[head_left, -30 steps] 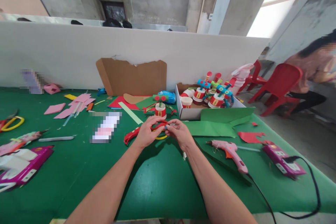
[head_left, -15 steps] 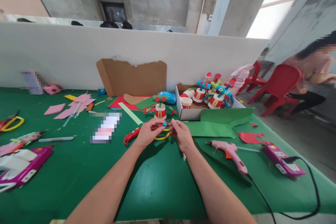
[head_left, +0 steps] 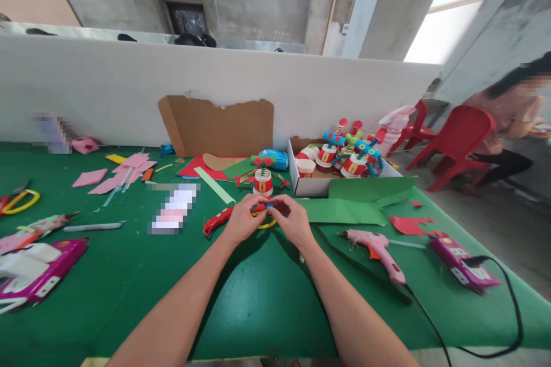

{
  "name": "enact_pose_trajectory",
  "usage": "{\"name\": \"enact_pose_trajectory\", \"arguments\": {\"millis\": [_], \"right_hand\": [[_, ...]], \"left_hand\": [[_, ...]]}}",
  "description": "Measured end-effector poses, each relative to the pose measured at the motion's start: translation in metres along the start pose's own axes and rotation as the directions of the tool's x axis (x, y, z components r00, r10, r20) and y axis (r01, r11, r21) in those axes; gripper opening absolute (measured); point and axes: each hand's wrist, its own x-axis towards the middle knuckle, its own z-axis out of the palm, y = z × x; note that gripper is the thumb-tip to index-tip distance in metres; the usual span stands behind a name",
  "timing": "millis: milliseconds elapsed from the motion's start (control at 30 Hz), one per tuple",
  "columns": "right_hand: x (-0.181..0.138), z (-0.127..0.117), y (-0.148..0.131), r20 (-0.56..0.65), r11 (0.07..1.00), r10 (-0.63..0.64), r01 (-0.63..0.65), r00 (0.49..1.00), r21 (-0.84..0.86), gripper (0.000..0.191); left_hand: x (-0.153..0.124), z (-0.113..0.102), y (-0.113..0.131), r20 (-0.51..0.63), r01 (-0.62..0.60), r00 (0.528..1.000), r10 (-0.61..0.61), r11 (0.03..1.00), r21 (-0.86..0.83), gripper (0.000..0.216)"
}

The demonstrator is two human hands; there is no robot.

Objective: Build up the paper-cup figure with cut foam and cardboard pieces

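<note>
My left hand (head_left: 245,218) and my right hand (head_left: 293,219) meet over the table, thumbs and fingertips pinched on a small blue piece (head_left: 269,205) between them. The fingers cover most of it, and its exact kind is too small to tell. Below the hands lies a long red object (head_left: 216,222); a yellow loop (head_left: 267,223), like a scissors handle, shows beneath the fingers. Just behind them stands a paper-cup figure (head_left: 263,181) with a green tube head, red round eyes and coiled paper arms.
A white box (head_left: 318,187) holds several similar figures. Green paper (head_left: 344,211) lies before it. On the right are a pink glue gun (head_left: 379,249) and a purple power strip (head_left: 465,264) with a black cord. Pink paper pieces (head_left: 129,172) lie left. A person (head_left: 512,109) sits beyond the table.
My right hand has moved slightly left, bringing its fingertips against the left hand's at the blue piece. The blue piece is now more covered. The things on the table have stayed put.
</note>
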Motion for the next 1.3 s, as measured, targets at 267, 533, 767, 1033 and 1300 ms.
{"name": "enact_pose_trajectory", "arguments": {"millis": [267,533,767,1033,1300], "right_hand": [[0.003,-0.001,0.007,-0.041,0.998,0.069,-0.068,0.997,0.017,0.015],[0.005,-0.001,0.011,-0.05,0.975,0.139,-0.127,0.989,0.184,0.028],[0.007,-0.008,0.009,-0.138,0.957,0.206,-0.17,0.969,0.236,0.037],[-0.04,-0.068,-0.033,-0.188,0.989,0.095,-0.114,0.977,-0.093,0.03],[-0.106,-0.196,-0.035,-0.413,0.458,0.11,-0.415,0.904,-0.786,0.022]], "left_hand": [[0.0,0.002,0.0,0.101,0.107,0.991,-0.091,0.98,-0.171,0.022],[0.002,0.004,-0.004,0.129,0.237,0.971,-0.202,0.891,-0.388,0.024],[0.003,0.003,-0.001,0.16,0.332,0.942,-0.294,0.762,-0.556,0.032],[0.0,0.002,0.005,0.162,0.355,0.919,-0.361,0.573,-0.738,0.03],[0.0,0.0,0.01,0.199,0.338,0.914,-0.354,0.391,-0.856,0.029]]}}
